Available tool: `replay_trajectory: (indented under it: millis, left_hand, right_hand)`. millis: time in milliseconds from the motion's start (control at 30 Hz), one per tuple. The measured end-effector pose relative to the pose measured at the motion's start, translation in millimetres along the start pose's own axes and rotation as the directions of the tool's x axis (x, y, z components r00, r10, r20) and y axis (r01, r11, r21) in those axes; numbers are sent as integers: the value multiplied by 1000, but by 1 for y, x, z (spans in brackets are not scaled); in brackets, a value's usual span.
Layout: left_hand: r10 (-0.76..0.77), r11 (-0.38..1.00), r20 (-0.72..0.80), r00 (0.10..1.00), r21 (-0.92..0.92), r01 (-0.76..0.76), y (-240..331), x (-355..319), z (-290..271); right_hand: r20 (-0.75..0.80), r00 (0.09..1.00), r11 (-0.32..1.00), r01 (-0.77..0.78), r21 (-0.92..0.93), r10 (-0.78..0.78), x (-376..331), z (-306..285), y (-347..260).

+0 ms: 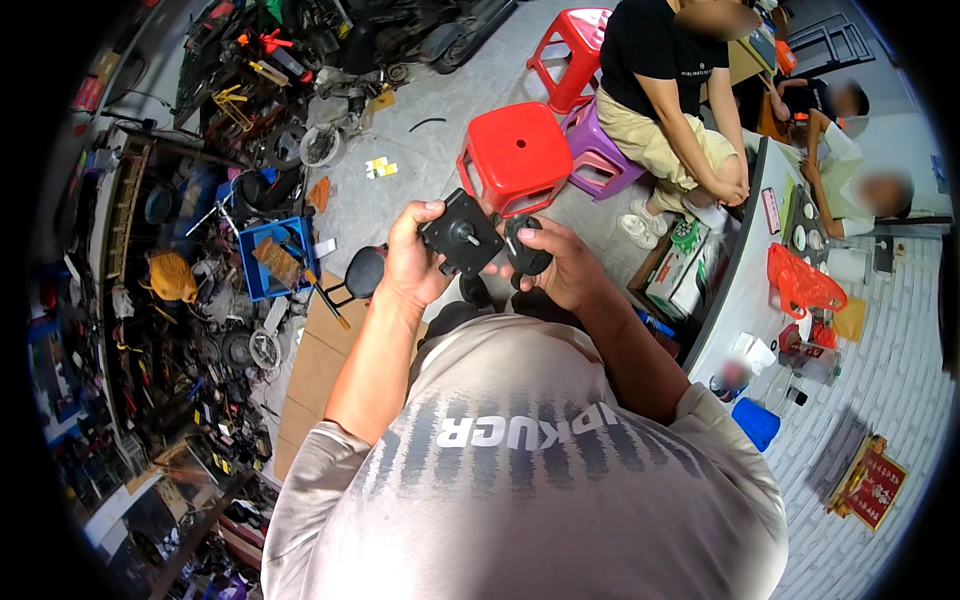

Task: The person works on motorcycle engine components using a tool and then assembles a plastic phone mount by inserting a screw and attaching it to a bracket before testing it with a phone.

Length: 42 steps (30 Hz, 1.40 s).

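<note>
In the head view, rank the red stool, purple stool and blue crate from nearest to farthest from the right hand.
From the right hand:
1. Red stool, just beyond the hand.
2. Purple stool, behind it, to the right.
3. Blue crate, far left on the floor.

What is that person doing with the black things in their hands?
The person's left hand holds a square black plate with a small metal shaft poking out of its middle. The right hand grips a rounded black part right beside it. Both are held up above a red stool in a cluttered workshop.
</note>
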State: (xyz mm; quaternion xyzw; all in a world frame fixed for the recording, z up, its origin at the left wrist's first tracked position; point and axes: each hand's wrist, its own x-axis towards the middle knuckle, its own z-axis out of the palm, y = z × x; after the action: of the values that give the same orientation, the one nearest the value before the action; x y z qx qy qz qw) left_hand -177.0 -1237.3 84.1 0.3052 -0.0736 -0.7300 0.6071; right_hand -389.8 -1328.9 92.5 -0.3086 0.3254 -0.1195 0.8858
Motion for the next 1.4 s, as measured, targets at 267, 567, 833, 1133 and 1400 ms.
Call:
replay_trajectory:
  millis: [267, 567, 833, 1133, 1400]
  left_hand:
    - [-73, 996, -27, 997, -55, 71, -10, 13, 7]
    - [-187, 982, -5, 982, -18, 187, -22, 57, 42]
    - [-290, 957, 205, 935, 58, 284, -27, 120, 84]
    - [-389, 915, 138, 911, 174, 364, -50, 184, 109]
    - [-457, 881, -128, 880, 72, 467, -47, 190, 63]
  right_hand:
    - [-155, 941, 841, 185, -508, -301, 0, -27, 15]
    - [-151, 688, 585, 456, -671, -710, -34, -48, -2]
    - [-111, 428, 324, 464, -824, -897, -65, -89, -29]
    - [-801, 17, 800, 70, -596, -598, -131, -287, -18]
    - [-857, 59, 426, -849, -313, -511, -324, -552, 107]
